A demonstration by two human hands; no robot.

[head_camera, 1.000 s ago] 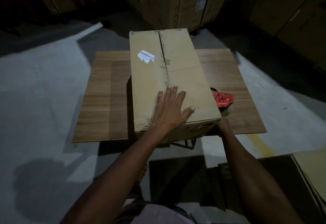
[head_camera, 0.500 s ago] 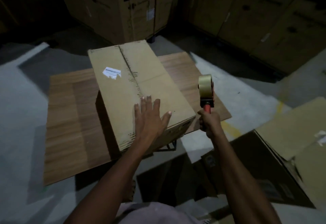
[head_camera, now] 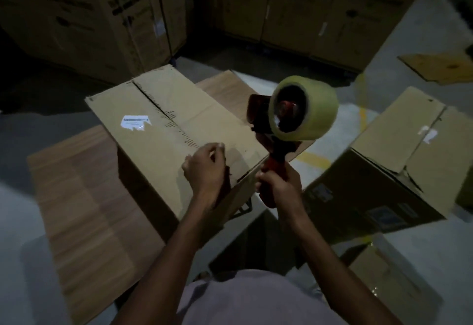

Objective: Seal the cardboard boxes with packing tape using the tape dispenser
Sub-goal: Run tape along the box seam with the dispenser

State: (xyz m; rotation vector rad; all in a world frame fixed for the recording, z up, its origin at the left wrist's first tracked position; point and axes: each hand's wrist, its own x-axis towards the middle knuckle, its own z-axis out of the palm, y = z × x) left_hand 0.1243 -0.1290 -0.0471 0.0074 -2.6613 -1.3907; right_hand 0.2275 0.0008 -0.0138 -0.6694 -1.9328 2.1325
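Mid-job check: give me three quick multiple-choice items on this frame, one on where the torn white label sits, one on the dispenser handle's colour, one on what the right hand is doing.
1. On the box being sealed, the torn white label lies:
A. left of the centre seam
B. right of the seam
C. on the side wall

2. The tape dispenser handle is:
A. blue
B. red-orange
C. white

3. The right hand:
A. lies flat on the box
B. hangs idle
C. grips the dispenser handle

Key: 1 A, the label sits on the top flap left of the seam. 2 B, the handle shows red-orange above the fist. 3 C, the fingers are curled round the handle, holding the tape roll up.
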